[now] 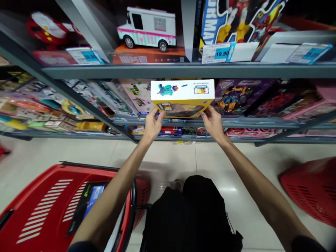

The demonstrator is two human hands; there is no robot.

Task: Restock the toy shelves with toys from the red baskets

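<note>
Both hands grip a yellow toy box (182,90) with a white top side, on which a teal toy gun is printed. My left hand (153,123) is closed on its lower left corner, thumb on the front. At the lower right corner, my right hand (213,122) is closed on it likewise. The box is at the lower shelf, its front facing me with a dark window that shows its contents only dimly. To its left is a pink and white toy box (139,92), to its right a purple toy box (233,96).
Above is a shelf edge (168,72) with a white toy van (148,28) on an orange box and a price tag (219,53). A red shopping basket (52,203) holding a dark package stands at lower left, another red basket (312,189) at right.
</note>
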